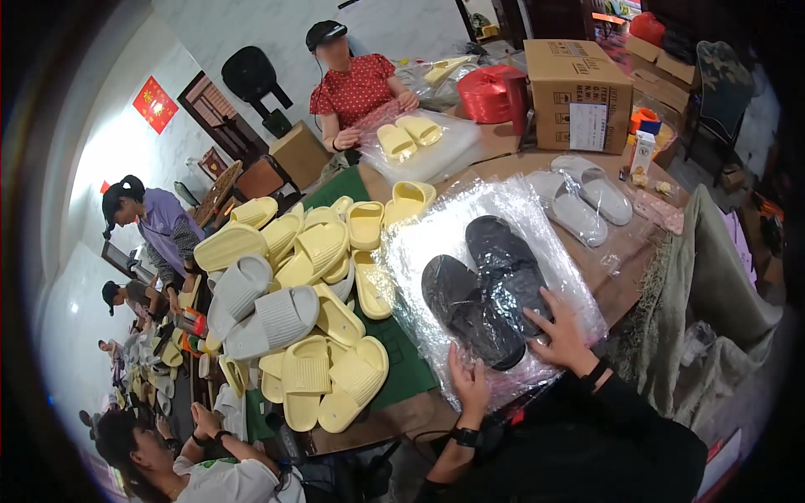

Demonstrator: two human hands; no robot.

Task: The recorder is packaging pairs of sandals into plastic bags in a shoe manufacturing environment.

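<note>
Head view: black slippers [507, 277], bagged, lay on clear plastic stack [511, 201], seemingly for flat support; right hand [560, 335], fingers spread, likely steadied them; left hand [470, 384] near stack's close edge, grip indeterminable.

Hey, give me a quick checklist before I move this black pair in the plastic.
1. Two black slippers covered by clear, shiny plastic film: ok.
2. Right hand, fingers spread, at the right-hand slipper: ok.
3. Left hand at the film's near edge: ok.
4. Film's opening closed: cannot tell.
5. Free space on the left: not ok; ribbed pale-yellow slippers crowd the film's edge.
6. Light-grey slippers on the right, apart from the black pair: ok.
</note>
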